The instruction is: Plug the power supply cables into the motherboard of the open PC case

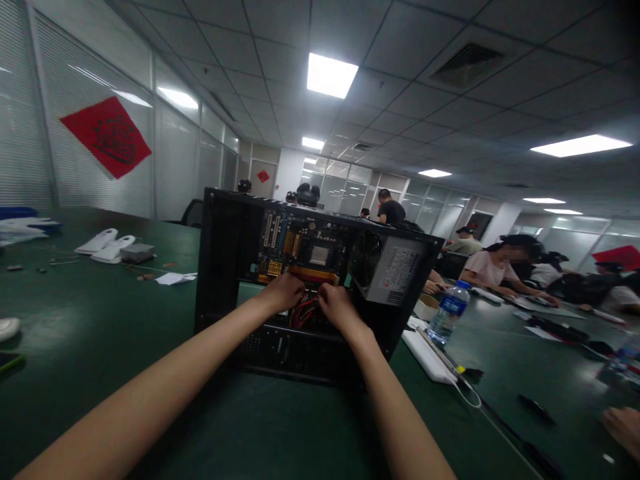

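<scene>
An open black computer case stands on the green table in front of me, its motherboard facing me. Both my hands reach inside it. My left hand is closed at the lower edge of the board, by the orange and red memory slots. Just right of it, my right hand is closed too, fingertips close to the slots. Between and below the hands hang red, yellow and black cables. What the fingers grip is too small to make out. A power supply with a fan sits at the case's right.
On the green table, white shoe-like items, a small grey box and paper lie left. Right of the case are a water bottle, a white power strip and cords. Another person's hand shows at the right edge.
</scene>
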A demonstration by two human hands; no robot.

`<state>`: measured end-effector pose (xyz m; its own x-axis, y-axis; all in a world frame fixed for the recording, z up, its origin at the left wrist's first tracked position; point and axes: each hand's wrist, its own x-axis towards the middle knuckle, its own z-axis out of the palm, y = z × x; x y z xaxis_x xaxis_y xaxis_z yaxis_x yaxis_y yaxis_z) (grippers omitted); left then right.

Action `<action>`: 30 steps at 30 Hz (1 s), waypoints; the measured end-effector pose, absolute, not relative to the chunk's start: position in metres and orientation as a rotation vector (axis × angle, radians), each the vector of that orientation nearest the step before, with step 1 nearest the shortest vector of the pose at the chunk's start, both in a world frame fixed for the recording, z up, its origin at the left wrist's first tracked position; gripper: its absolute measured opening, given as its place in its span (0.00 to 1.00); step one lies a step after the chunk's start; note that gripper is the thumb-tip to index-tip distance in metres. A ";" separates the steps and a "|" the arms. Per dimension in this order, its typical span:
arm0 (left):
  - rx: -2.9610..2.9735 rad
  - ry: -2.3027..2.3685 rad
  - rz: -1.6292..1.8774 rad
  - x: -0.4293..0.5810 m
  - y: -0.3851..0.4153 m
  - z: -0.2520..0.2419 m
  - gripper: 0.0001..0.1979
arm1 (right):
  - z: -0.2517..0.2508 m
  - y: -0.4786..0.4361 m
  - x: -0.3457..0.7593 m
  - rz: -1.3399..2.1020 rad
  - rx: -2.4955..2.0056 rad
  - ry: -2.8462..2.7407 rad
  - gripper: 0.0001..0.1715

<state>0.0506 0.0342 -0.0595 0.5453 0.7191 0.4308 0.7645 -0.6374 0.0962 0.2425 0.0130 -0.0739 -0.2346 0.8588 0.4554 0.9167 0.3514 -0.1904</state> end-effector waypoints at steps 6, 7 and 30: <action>-2.682 -1.291 -0.634 0.057 0.035 -0.056 0.13 | -0.069 0.010 0.240 -0.204 -1.671 -2.098 0.10; -2.678 -1.293 -0.630 0.057 0.034 -0.055 0.13 | -0.068 0.011 0.240 -0.207 -1.681 -2.092 0.10; -2.613 -1.434 -0.626 0.056 0.026 -0.051 0.12 | -0.065 0.006 0.239 -0.143 -1.698 -2.131 0.13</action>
